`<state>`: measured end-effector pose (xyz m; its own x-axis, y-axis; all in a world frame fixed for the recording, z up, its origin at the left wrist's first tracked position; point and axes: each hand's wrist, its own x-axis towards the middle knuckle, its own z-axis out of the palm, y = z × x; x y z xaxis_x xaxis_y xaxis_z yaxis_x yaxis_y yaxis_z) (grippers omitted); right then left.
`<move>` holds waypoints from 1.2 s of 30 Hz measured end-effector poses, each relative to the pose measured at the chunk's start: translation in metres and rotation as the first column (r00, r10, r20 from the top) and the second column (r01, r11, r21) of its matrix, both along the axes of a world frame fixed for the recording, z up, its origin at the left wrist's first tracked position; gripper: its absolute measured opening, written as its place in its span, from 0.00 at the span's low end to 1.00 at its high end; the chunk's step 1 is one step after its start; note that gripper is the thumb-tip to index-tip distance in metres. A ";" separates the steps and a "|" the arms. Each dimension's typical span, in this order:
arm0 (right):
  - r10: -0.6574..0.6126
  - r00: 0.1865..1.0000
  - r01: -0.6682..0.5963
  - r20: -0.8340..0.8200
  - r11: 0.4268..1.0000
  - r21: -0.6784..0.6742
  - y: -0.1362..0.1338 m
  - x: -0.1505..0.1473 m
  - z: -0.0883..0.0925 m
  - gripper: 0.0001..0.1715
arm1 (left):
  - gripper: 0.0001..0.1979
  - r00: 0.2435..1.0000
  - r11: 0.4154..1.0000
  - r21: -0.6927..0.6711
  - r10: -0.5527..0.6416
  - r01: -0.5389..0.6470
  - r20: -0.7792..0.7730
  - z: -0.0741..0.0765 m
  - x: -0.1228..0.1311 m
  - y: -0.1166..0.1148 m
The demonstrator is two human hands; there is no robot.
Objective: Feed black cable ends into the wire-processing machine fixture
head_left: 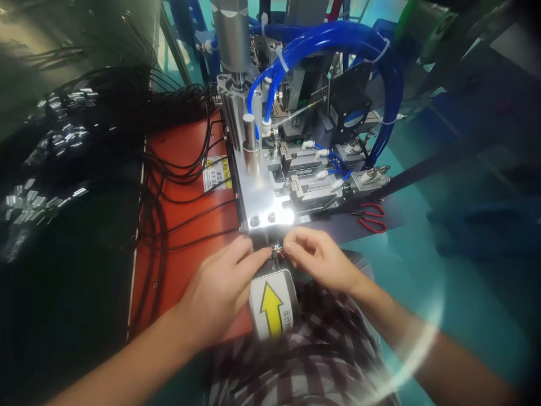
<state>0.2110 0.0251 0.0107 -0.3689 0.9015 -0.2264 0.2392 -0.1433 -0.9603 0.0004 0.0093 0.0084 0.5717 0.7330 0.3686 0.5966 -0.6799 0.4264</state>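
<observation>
Thin coloured wires point(279, 249) with a small shiny end lie between my two hands, just in front of the metal machine plate point(265, 197). My right hand point(319, 256) pinches the wires between thumb and fingertips. My left hand point(226, 273) is at their left side, its thumb reaching to the small end and its fingers curled by the plate's front edge; what the fingers grip is hidden. Below the wires sits a white-topped block with a yellow arrow point(271, 307).
Black cables point(190, 197) run across the orange surface point(190, 270) to the machine's left side. A large heap of cables with shiny ends point(59, 146) lies at left. Blue air hoses point(338, 34) arch over the machine. Red-handled snips point(372, 219) lie at right.
</observation>
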 end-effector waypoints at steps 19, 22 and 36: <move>-0.071 0.997 0.069 -0.021 0.995 -0.078 -0.003 -0.006 -0.003 0.15 | 0.14 0.997 0.995 0.099 0.008 -0.001 -0.075 0.000 0.004 -0.002; -0.077 0.997 0.076 -0.012 0.996 -0.048 -0.005 -0.005 -0.004 0.15 | 0.14 0.996 0.992 0.127 0.007 0.005 -0.090 0.000 0.004 -0.002; -0.107 0.993 0.100 -0.048 0.987 -0.129 -0.003 -0.009 -0.003 0.15 | 0.14 0.989 0.989 0.150 0.007 0.015 -0.145 0.000 0.004 -0.002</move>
